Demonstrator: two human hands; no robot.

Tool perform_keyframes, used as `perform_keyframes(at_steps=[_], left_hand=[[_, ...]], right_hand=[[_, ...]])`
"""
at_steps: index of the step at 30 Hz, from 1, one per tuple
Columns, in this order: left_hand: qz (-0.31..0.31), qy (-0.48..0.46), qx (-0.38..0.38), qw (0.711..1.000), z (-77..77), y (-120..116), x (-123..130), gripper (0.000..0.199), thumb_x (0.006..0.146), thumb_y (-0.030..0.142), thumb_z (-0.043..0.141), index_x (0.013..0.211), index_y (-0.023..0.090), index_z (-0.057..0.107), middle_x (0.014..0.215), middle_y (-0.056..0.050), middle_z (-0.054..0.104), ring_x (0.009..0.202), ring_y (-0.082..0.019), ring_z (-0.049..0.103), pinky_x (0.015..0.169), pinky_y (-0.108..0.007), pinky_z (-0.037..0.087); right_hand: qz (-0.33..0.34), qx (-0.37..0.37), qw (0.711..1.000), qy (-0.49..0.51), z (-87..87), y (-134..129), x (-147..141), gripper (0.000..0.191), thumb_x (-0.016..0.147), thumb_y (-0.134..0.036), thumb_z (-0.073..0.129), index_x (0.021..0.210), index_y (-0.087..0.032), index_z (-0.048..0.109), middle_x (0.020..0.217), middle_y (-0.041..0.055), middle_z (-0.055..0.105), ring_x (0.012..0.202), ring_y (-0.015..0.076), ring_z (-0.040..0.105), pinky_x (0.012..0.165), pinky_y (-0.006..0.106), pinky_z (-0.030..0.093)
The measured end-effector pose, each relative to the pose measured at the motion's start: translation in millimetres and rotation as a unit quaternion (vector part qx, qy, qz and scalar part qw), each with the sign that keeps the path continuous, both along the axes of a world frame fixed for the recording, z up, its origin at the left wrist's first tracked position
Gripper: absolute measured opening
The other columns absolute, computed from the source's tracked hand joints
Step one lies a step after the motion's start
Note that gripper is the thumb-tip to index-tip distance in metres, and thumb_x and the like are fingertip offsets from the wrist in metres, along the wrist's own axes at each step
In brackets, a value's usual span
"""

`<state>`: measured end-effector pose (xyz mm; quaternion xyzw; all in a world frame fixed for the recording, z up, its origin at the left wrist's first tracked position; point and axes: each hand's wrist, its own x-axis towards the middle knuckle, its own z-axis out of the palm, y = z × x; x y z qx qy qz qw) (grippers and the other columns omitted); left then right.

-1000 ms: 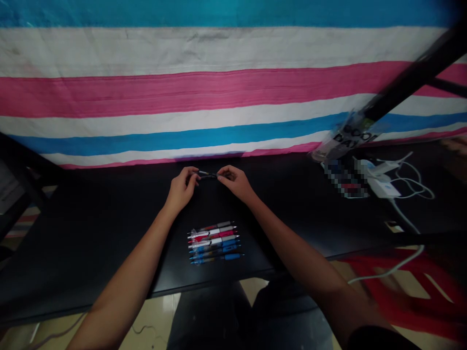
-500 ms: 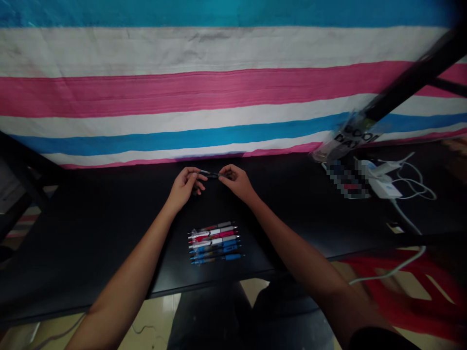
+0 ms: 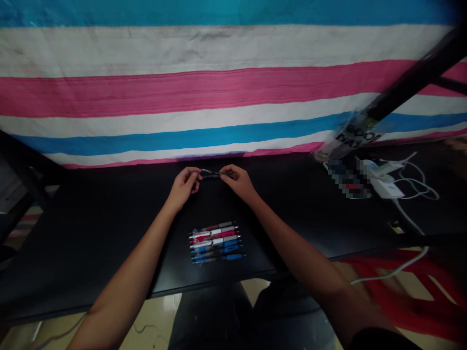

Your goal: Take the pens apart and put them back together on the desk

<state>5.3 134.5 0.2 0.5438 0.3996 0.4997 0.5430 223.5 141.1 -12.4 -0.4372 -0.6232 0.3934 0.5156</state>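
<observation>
Dark pens [image 3: 210, 173] lie crosswise between my two hands, over the back part of the black table [image 3: 109, 218]. Their left ends are at the closed fingers of my left hand [image 3: 187, 184]. My right hand [image 3: 237, 181] pinches the right ends between thumb and fingers. How many pens are held cannot be made out. Nearer the front edge, a row of several pens [image 3: 216, 243] lies side by side, with white, red, grey and blue barrels. Clear plastic shows at the left ends of that row.
A striped sheet [image 3: 233, 87] hangs behind the table. At the right are a pixelated flat object [image 3: 348, 180], a white power strip [image 3: 390, 187] with cables, and a clear plastic bag [image 3: 346, 138] by a black post. A red stool [image 3: 419, 296] stands below.
The fingers of my left hand have drawn in closer together around the pen ends. My right hand has shifted very slightly right. The row of pens looks the same.
</observation>
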Motion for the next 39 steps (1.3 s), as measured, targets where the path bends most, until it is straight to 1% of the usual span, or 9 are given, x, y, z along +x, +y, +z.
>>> perform_keyframes(at_steps=[4, 10, 14, 18, 21, 25, 29, 34, 39], left_hand=[[0.022, 0.033, 0.005, 0.999, -0.5, 0.5, -1.7, 0.023, 0.088, 0.036, 0.068, 0.103, 0.018, 0.068, 0.083, -0.002, 0.062, 0.056, -0.007, 0.051, 0.044, -0.016, 0.036], [0.058, 0.083, 0.035, 0.994, -0.8, 1.2, -3.5, 0.024, 0.084, 0.035, 0.071, 0.1, 0.017, 0.072, 0.068, 0.0, 0.059, 0.055, -0.009, 0.051, 0.047, -0.019, 0.038], [0.071, 0.114, 0.051, 0.99, 1.3, 0.8, -3.4, 0.026, 0.082, 0.035, 0.072, 0.1, 0.016, 0.074, 0.074, -0.002, 0.066, 0.057, -0.011, 0.056, 0.052, -0.022, 0.043], [0.081, 0.116, 0.062, 0.988, 2.5, 0.0, -1.9, 0.029, 0.079, 0.035, 0.076, 0.101, 0.016, 0.072, 0.08, -0.004, 0.07, 0.068, -0.014, 0.063, 0.064, -0.025, 0.052], [0.084, 0.117, 0.071, 0.987, 0.9, 0.2, -1.6, 0.027, 0.077, 0.035, 0.078, 0.096, 0.016, 0.071, 0.084, -0.005, 0.072, 0.076, -0.016, 0.067, 0.07, -0.027, 0.054], [0.095, 0.127, 0.087, 0.984, -1.6, 1.1, -2.8, 0.025, 0.079, 0.034, 0.077, 0.094, 0.016, 0.072, 0.089, -0.007, 0.073, 0.08, -0.017, 0.068, 0.075, -0.03, 0.055], [0.106, 0.149, 0.103, 0.978, -1.2, 0.8, -4.4, 0.023, 0.081, 0.034, 0.076, 0.096, 0.017, 0.072, 0.091, -0.007, 0.075, 0.081, -0.018, 0.069, 0.077, -0.031, 0.055], [0.114, 0.197, 0.129, 0.965, 1.2, -1.0, -5.9, 0.021, 0.085, 0.034, 0.072, 0.098, 0.017, 0.074, 0.093, -0.007, 0.076, 0.084, -0.02, 0.071, 0.075, -0.03, 0.054], [0.119, 0.217, 0.148, 0.958, 1.4, -1.1, -6.7, 0.02, 0.087, 0.034, 0.07, 0.097, 0.018, 0.075, 0.093, -0.006, 0.076, 0.083, -0.02, 0.07, 0.076, -0.03, 0.053]], right_hand=[[-0.004, -0.002, 1.0, -0.009, 2.4, -1.3, 0.1, 0.016, 0.081, -0.033, 0.068, 0.089, -0.02, 0.073, 0.088, 0.0047, 0.073, 0.082, 0.0204, 0.067, 0.077, 0.034, 0.05], [-0.021, -0.006, 1.0, -0.021, 1.9, -0.1, 0.3, 0.019, 0.082, -0.034, 0.065, 0.085, -0.019, 0.075, 0.083, 0.0045, 0.074, 0.078, 0.0201, 0.067, 0.074, 0.033, 0.05], [-0.023, -0.014, 0.999, -0.023, 1.3, 0.5, 0.3, 0.021, 0.083, -0.037, 0.063, 0.083, -0.018, 0.074, 0.08, 0.0046, 0.073, 0.076, 0.0198, 0.066, 0.073, 0.033, 0.05], [-0.028, -0.015, 0.999, -0.03, 1.9, 0.4, 0.7, 0.023, 0.083, -0.038, 0.063, 0.084, -0.018, 0.074, 0.081, 0.0048, 0.073, 0.077, 0.02, 0.066, 0.073, 0.033, 0.05], [-0.024, -0.01, 0.999, -0.033, 3.0, -0.2, 1.4, 0.021, 0.083, -0.037, 0.064, 0.087, -0.019, 0.074, 0.085, 0.0052, 0.074, 0.079, 0.0201, 0.066, 0.074, 0.034, 0.051], [-0.013, -0.01, 0.999, -0.027, 4.0, -1.5, 1.7, 0.019, 0.082, -0.036, 0.068, 0.09, -0.02, 0.073, 0.087, 0.005, 0.073, 0.078, 0.0198, 0.065, 0.072, 0.033, 0.05], [-0.01, -0.01, 1.0, -0.026, 4.0, -2.4, 1.0, 0.018, 0.081, -0.036, 0.07, 0.089, -0.02, 0.072, 0.085, 0.004, 0.072, 0.074, 0.0184, 0.062, 0.067, 0.032, 0.048], [-0.015, -0.01, 1.0, -0.023, 4.7, -2.4, 0.5, 0.018, 0.081, -0.036, 0.07, 0.089, -0.02, 0.07, 0.084, 0.0034, 0.07, 0.075, 0.0181, 0.062, 0.067, 0.031, 0.047], [-0.016, -0.015, 1.0, -0.019, 5.0, -2.6, 0.6, 0.019, 0.08, -0.036, 0.07, 0.089, -0.019, 0.069, 0.082, 0.0028, 0.069, 0.074, 0.0174, 0.061, 0.067, 0.031, 0.046]])
